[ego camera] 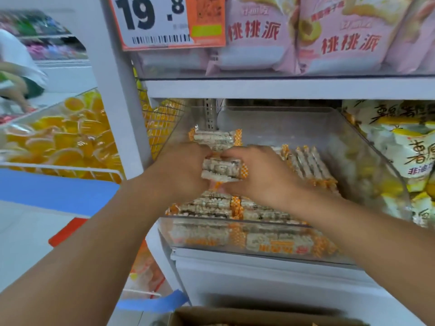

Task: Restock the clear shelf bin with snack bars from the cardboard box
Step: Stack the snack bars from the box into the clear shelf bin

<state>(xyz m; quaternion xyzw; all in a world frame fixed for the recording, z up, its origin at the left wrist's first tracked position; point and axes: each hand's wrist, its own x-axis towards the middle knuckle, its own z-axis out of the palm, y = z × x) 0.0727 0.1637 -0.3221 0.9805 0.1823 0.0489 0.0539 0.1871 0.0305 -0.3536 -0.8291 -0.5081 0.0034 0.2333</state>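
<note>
Clear shelf bin: partly filled. My left hand and right hand grip a snack-bar bundle above it (cardboard box below, contents mostly unseen).

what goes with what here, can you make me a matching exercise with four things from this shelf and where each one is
Things:
1. pink bags
2. clear shelf bin
3. cardboard box
4. price tag

Places:
A. bottom edge of the view, below the shelves
B. top shelf, right of the orange-edged sign
C. upper left of the shelving, reading 19.8
D. middle shelf, partly filled with snack bars

Pairs: 1-B, 2-D, 3-A, 4-C
</note>
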